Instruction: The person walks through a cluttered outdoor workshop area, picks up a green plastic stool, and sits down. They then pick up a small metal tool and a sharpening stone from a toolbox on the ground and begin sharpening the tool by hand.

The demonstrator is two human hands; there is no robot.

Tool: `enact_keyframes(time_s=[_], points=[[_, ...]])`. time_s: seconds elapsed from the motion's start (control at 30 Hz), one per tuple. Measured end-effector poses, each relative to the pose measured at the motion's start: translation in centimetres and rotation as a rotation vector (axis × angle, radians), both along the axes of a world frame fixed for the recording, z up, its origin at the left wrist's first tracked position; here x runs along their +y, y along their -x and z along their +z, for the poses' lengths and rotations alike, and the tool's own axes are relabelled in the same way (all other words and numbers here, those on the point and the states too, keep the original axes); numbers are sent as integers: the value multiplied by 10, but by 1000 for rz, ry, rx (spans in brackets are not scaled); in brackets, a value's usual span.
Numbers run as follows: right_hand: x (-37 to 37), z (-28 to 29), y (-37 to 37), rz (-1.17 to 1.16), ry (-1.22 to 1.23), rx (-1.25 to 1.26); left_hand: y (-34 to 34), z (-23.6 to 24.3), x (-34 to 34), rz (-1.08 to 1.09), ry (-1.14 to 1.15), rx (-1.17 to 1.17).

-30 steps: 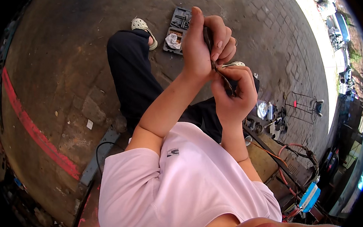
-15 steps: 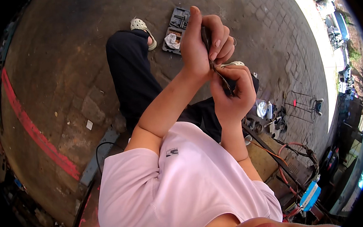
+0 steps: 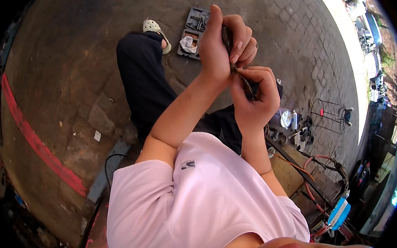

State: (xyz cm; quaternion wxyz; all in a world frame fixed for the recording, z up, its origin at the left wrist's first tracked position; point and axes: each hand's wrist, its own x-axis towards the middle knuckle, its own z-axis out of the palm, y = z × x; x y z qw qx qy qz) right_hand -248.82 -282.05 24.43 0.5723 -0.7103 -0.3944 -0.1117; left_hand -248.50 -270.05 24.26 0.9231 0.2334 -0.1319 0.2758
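Observation:
My left hand (image 3: 215, 52) is raised in front of me, with its fingers curled round a dark, narrow strip-like piece (image 3: 226, 41). Just below and to the right, my right hand (image 3: 257, 97) pinches a thin dark piece (image 3: 247, 87) between thumb and fingers. The two dark pieces meet where the hands almost touch; whether they are one thing or two I cannot tell. Their kind is not clear, since the fingers cover much of them.
An open grey tool case (image 3: 193, 25) holding dark bits and a white crumpled bag (image 3: 187, 44) lies on the floor ahead. At right are a round lamp (image 3: 285, 117), a spray can (image 3: 294, 119), a wire rack (image 3: 327, 116), hoses (image 3: 309, 187) and a blue-and-white object (image 3: 339, 214).
Both hands stay close together at the same spot. The right hand has shifted slightly up toward the left one, and the dark piece in it shows less.

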Motion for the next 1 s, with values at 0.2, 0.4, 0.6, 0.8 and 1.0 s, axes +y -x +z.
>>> enact_keyframes(time_s=[0.2, 0.4, 0.6, 0.8, 1.0], points=[[7, 3, -4, -22, -27, 9, -1, -1, 0, -17, 53, 8], [-7, -8, 4, 62, -151, 427, -4, -4, 7, 75, 126, 230], [-6, -14, 4, 117, -171, 570, -2, -1, 1, 93, 121, 385], [-6, -12, -3, 172, -305, 769, -5, 4, -5, 85, 54, 492], [-4, -10, -14, 318, -629, 1031, 1, 12, -9, 27, 53, 464]])
